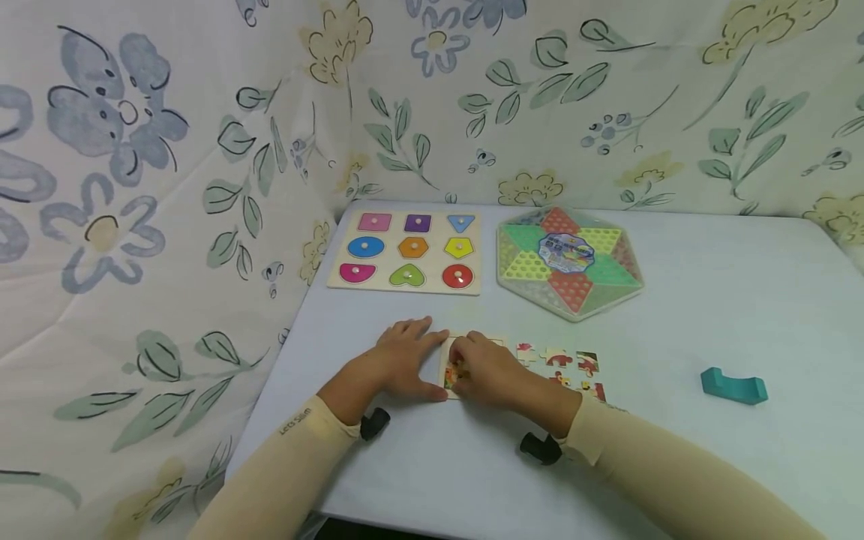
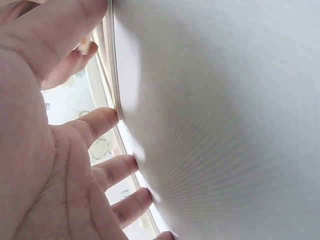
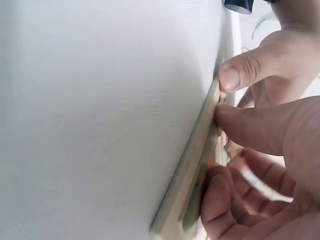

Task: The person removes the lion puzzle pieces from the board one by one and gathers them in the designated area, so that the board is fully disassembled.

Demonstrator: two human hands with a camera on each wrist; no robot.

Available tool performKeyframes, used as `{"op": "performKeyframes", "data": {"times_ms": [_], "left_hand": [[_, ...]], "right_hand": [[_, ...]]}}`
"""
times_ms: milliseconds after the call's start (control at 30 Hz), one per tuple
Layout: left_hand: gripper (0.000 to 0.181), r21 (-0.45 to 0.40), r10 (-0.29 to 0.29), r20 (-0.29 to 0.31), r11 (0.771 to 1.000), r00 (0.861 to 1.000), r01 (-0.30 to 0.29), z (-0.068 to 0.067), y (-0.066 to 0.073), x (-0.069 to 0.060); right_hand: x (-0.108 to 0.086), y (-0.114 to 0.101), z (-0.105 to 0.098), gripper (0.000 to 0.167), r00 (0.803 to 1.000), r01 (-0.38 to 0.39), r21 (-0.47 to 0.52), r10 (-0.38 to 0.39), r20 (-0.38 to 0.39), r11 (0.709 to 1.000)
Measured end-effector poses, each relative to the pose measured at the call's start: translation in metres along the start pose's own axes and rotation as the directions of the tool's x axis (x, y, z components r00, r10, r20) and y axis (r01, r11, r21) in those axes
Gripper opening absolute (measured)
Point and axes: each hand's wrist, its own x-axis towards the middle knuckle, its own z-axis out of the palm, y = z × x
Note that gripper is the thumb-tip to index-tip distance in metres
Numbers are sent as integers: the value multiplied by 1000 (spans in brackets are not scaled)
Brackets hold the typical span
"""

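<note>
A small wooden jigsaw board lies on the table with colourful pieces at its left side, partly covered by my hands. My left hand spreads its fingers at the board's left side; in the left wrist view the thumb and a fingertip touch the board's edge. Over the board, my right hand has thumb and fingers bent together on a jigsaw piece, most of it hidden. Loose jigsaw pieces lie in rows right of the board, partly behind the right wrist.
Behind the hands lie a wooden shape puzzle with knobbed pieces and a hexagonal Chinese checkers board. A teal curved block sits at the right. Floral cloth hangs behind and left of the white table.
</note>
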Motion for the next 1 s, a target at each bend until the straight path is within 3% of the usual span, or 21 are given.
{"op": "performKeyframes", "data": {"times_ms": [367, 533, 700, 867, 1000], "left_hand": [[105, 8, 4, 6, 1000, 1000, -5, 1, -1, 1], [104, 18, 6, 14, 1000, 1000, -6, 1, -1, 1], [104, 12, 12, 15, 1000, 1000, -12, 1, 1, 1], [105, 23, -1, 12, 1000, 1000, 1, 2, 0, 2], [104, 20, 8, 4, 1000, 1000, -8, 3, 0, 2]], "right_hand": [[-12, 12, -16, 18, 991, 130, 233, -119, -62, 964], [-29, 26, -39, 15, 994, 99, 284, -81, -74, 954], [-53, 55, -53, 16, 1000, -12, 299, 19, -19, 954], [-74, 76, -48, 17, 996, -85, 276, 73, 54, 958], [-83, 80, -36, 16, 999, -54, 197, 54, 6, 979]]}}
